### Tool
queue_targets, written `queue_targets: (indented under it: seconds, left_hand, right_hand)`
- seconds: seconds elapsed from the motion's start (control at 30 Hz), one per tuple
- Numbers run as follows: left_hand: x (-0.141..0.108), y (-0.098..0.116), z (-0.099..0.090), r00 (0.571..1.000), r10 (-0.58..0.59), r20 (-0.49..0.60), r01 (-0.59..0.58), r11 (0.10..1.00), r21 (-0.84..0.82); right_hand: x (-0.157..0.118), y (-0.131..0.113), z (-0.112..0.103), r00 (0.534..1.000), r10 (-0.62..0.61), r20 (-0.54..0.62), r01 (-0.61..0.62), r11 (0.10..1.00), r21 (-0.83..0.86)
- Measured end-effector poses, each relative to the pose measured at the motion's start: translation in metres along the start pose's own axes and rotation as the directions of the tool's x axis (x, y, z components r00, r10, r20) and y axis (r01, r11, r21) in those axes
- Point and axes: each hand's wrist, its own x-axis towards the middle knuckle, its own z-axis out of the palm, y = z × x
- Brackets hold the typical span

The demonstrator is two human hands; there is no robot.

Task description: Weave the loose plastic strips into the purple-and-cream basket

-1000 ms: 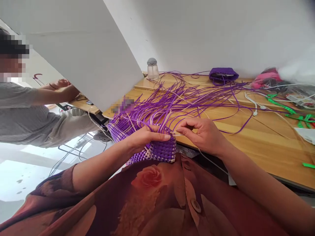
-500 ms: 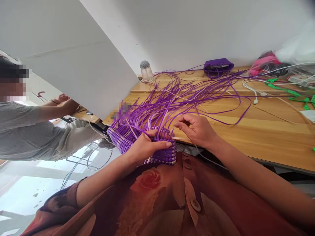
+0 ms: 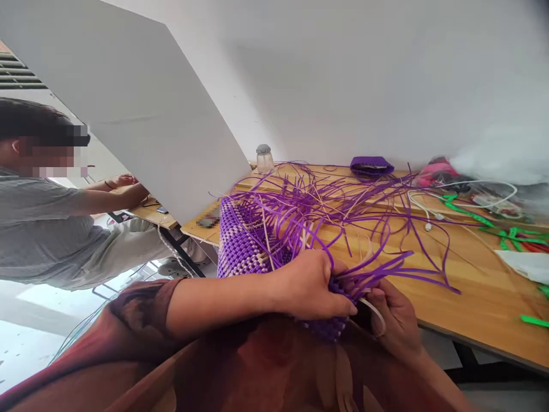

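A purple and white woven basket (image 3: 240, 240) rests tilted against my lap and the table's front edge, with long loose strips (image 3: 334, 200) fanning from its rim. My left hand (image 3: 315, 286) is closed over the basket's near right corner, thumb on the outer weave and fingers inside, partly hidden. Just right of that corner, my right hand (image 3: 397, 317) is closed in a pinch at a white plastic strip (image 3: 377, 313), which bends in a loop below the thumb. Several purple strip ends pass above the right hand.
On the wooden table (image 3: 429, 260) stand a clear bottle (image 3: 265, 160) and a small purple woven piece (image 3: 371, 166). A white cable (image 3: 422, 214), green tape (image 3: 467, 212) and bagged items lie at right. Beyond a grey partition (image 3: 141, 114), a person (image 3: 47, 223) sits at another table.
The basket has turned and shifted right, its side more upright. My left hand has moved right with its corner. My right hand has moved down to the corner, beside the white strip.
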Motion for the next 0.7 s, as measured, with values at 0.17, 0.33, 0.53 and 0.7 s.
queue_targets:
  seconds: [0.17, 0.33, 0.53, 0.7]
  left_hand:
    - [0.003, -0.010, -0.005, 0.997, -0.067, -0.048, 0.054, 0.973, -0.223]
    - [0.003, -0.031, 0.000, 0.994, -0.078, -0.072, 0.052, 0.950, -0.308]
    - [0.011, -0.040, -0.001, 0.992, -0.029, -0.120, 0.005, 0.981, -0.196]
    - [0.011, -0.048, 0.005, 0.990, -0.017, -0.142, -0.004, 0.989, -0.145]
  right_hand:
    - [0.008, -0.014, -0.001, 0.991, -0.068, 0.115, 0.076, 0.995, -0.067]
    - [0.023, -0.024, -0.009, 0.974, -0.043, 0.222, 0.110, 0.948, -0.297]
    - [0.046, -0.033, -0.017, 0.952, 0.049, 0.303, 0.042, 0.958, -0.285]
    - [0.046, -0.030, -0.025, 0.952, 0.059, 0.299, 0.046, 0.942, -0.332]
